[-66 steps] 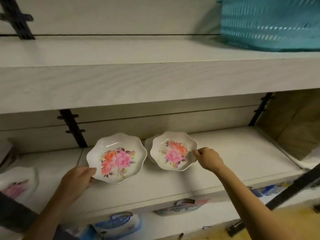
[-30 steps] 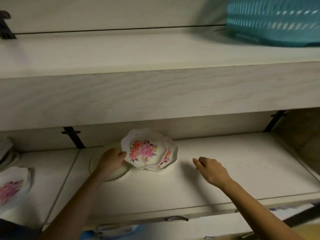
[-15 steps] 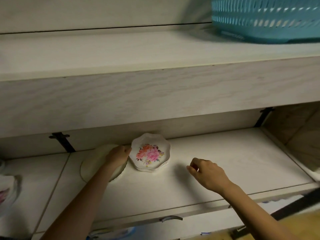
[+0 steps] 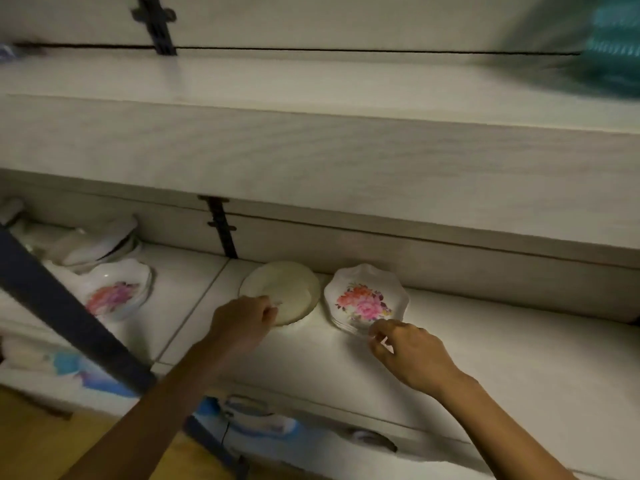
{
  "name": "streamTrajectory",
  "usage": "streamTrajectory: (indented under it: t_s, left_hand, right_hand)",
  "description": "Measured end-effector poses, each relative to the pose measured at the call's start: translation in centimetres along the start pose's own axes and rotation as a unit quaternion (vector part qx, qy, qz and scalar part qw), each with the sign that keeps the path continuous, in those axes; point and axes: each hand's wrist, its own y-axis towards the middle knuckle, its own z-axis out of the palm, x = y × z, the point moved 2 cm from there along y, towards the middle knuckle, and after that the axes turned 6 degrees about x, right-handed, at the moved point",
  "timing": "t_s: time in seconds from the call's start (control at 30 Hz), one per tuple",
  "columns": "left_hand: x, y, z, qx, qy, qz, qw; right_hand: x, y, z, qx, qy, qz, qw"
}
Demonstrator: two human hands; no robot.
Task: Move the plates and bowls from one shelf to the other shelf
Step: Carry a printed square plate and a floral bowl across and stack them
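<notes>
A stack of white scalloped bowls with pink flowers point(image 4: 365, 299) sits on the lower shelf point(image 4: 485, 358). My right hand point(image 4: 405, 351) rests at the stack's near edge, fingertips pinching or touching its rim. Left of the stack lies a plain cream plate point(image 4: 282, 289). My left hand point(image 4: 242, 323) grips that plate's near rim. Further left on the same shelf lies another floral bowl point(image 4: 116, 294), and behind it a pile of white dishes point(image 4: 98, 244).
A thick upper shelf point(image 4: 311, 150) overhangs the lower one. A teal basket point(image 4: 613, 46) stands at its far right. A dark diagonal bar point(image 4: 69, 320) crosses the lower left. Black brackets point(image 4: 221, 226) run up the back wall. Packaged goods lie below.
My view has swung left and nearer. My right hand moved forward to the floral stack's rim. My left hand shifted from beside the stack to the cream plate's near edge.
</notes>
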Motion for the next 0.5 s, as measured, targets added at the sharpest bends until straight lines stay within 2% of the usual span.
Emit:
streamTrajectory:
  t_s: [0.27, 0.4, 0.5]
  left_hand:
    - [7.7, -8.7, -1.3, -0.036, -0.003, -0.121, 0.992]
    - [11.2, -12.3, -2.3, -0.037, 0.017, -0.128, 0.991]
    - [14.6, -14.8, -2.9, -0.052, -0.012, -0.123, 0.991]
  right_hand:
    - [10.0, 2.9, 1.2, 0.039, -0.009, -0.148, 0.988]
    - [15.0, 3.2, 2.0, 0.034, -0.027, -0.193, 0.98]
    - [18.9, 3.2, 2.8, 0.031, -0.037, -0.212, 0.976]
